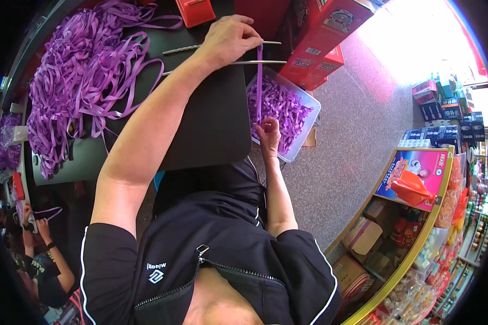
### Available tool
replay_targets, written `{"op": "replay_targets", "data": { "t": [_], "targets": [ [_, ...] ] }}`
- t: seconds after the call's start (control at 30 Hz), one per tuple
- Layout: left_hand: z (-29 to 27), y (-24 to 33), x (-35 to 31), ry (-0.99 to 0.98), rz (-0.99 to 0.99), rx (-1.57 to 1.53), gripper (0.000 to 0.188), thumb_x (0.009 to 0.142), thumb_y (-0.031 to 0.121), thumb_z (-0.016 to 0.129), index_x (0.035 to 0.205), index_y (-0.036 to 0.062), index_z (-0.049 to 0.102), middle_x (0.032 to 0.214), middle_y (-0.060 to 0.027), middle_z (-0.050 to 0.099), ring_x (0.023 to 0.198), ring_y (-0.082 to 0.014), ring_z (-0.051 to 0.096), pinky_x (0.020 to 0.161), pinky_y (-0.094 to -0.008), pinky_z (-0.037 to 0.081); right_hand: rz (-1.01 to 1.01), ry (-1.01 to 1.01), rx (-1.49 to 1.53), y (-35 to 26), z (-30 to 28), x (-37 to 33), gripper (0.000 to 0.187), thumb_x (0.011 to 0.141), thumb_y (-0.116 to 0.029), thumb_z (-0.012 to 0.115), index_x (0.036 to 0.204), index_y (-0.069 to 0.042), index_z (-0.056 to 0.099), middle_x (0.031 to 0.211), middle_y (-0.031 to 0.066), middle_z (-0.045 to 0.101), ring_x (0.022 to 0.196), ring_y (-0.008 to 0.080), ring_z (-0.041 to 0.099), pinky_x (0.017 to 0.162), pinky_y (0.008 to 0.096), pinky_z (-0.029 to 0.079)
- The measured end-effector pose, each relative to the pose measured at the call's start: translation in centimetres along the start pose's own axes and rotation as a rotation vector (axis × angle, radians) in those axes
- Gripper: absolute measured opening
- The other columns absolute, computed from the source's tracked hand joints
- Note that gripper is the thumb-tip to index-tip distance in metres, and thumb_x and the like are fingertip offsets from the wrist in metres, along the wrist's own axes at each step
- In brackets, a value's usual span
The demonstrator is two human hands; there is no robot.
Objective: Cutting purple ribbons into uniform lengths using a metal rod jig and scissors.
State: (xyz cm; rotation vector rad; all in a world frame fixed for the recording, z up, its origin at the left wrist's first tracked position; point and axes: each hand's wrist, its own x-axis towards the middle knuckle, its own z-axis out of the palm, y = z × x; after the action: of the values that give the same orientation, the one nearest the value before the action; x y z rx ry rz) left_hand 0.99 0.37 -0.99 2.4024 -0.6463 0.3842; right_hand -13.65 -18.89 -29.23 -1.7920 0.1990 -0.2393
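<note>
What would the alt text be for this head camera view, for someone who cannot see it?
A person's left hand and right hand stretch a purple ribbon taut between two metal rods at the edge of a black table, over a clear bin of cut purple ribbon pieces. A large heap of purple ribbon covers the table's left side; shop shelves stand to the right.

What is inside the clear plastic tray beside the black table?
The tray holds a heap of purple ribbon pieces. The right hand reaches in; the tray's bottom is covered.
</note>
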Motion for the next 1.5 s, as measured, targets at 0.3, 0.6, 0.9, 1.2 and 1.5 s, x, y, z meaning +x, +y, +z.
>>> {"op": "replay_targets", "data": {
  "t": [0.3,0.6,0.9,1.2,1.5],
  "targets": [
    [0.2,0.0,0.2,-0.044,-0.052,-0.115,0.025,0.083,0.029,0.066,0.096,0.0093,0.073,0.131,-0.013,0.053,0.117,-0.0261,0.053,0.097,-0.0338,0.041,-0.16,0.07,0.134,-0.7,-1.3,-4.1,0.039,0.072,-0.005,0.077,0.103,-0.007,0.054,0.079,0.0028,0.061,0.068,0.0115,0.06,0.063,0.026,0.05],
    [-1.0,1.5,0.0,-0.047,-0.089,-0.134,0.02,0.08,0.025,0.066,0.09,0.0098,0.074,0.123,-0.0208,0.058,0.114,-0.0319,0.055,0.095,-0.0377,0.043,-0.48,-0.079,-0.13,-6.0,-3.5,-5.7,0.023,0.079,-0.004,0.069,0.102,-0.007,0.066,0.083,0.0083,0.061,0.071,0.0217,0.062,0.062,0.031,0.049],
    [-0.7,1.1,0.2,-0.061,-0.05,-0.059,0.022,0.08,0.029,0.065,0.091,0.0122,0.075,0.124,-0.0208,0.057,0.118,-0.0308,0.052,0.1,-0.0382,0.039,-0.373,-0.135,-0.139,-5.2,-4.9,-6.8,0.01,0.086,-0.007,0.061,0.093,-0.002,0.066,0.091,0.0132,0.06,0.084,0.0266,0.06,0.074,0.0352,0.048],
    [0.3,-0.5,0.6,-0.084,-0.049,0.103,0.032,0.084,0.038,0.057,0.096,0.0142,0.073,0.131,-0.0125,0.054,0.123,-0.0281,0.048,0.102,-0.0395,0.035,-0.349,-0.251,-0.165,-10.9,-8.8,-10.7,0.011,0.083,-0.008,0.065,0.091,-0.002,0.068,0.088,0.0083,0.053,0.079,0.0202,0.053,0.068,0.0304,0.043],
    [0.0,-0.2,0.8,-0.162,-0.129,0.073,0.031,0.081,0.038,0.057,0.094,0.016,0.074,0.129,-0.0088,0.055,0.125,-0.027,0.044,0.103,-0.0412,0.032,-0.57,-0.381,-0.241,-22.8,-11.1,-12.2,0.015,0.078,-0.015,0.07,0.089,-0.005,0.073,0.085,0.0065,0.05,0.075,0.0182,0.05,0.062,0.0295,0.04]
  ]
}}
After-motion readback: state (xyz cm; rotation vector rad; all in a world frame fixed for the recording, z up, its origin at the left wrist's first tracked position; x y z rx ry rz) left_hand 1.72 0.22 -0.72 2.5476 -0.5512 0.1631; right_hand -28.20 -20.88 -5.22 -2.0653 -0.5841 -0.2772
